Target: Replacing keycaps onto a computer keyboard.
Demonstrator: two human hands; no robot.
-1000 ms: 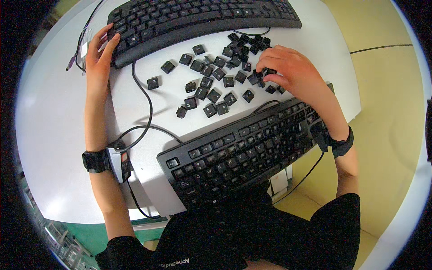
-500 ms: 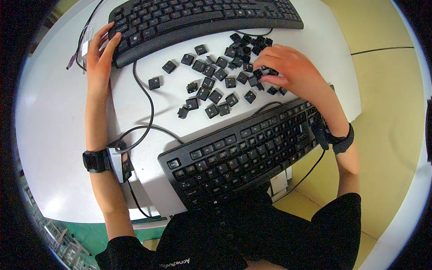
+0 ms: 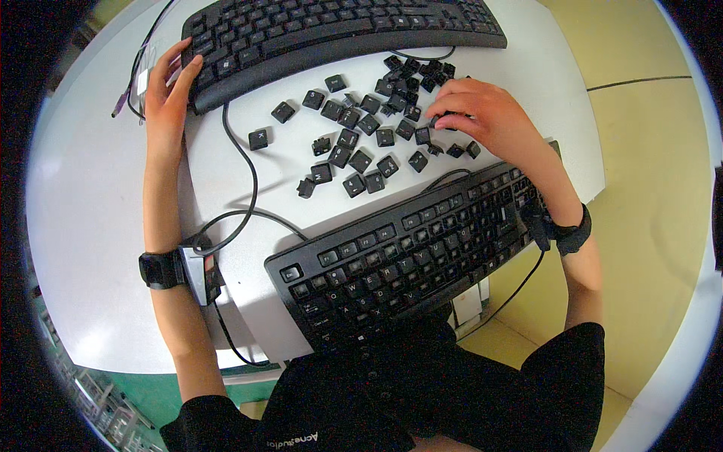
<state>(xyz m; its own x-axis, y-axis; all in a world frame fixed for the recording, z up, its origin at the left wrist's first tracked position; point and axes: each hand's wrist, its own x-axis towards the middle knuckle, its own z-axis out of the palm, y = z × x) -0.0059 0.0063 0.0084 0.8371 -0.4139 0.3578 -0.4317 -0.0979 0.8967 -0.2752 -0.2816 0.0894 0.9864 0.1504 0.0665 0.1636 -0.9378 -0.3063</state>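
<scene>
White table [image 3: 90, 226] lies bare along its left edge, beyond my left hand [image 3: 167, 83], whose fingers rest spread on the corner of the far keyboard [image 3: 339, 26]. Loose keys [image 3: 361, 143] lie scattered between it and the near keyboard [image 3: 407, 256]. My right hand [image 3: 482, 113] has its fingers curled down onto keys at the pile's right; whether they pinch one I cannot tell.

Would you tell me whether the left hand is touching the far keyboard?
Touching: the head view shows the left hand resting its fingers on the far keyboard's left end.
</scene>
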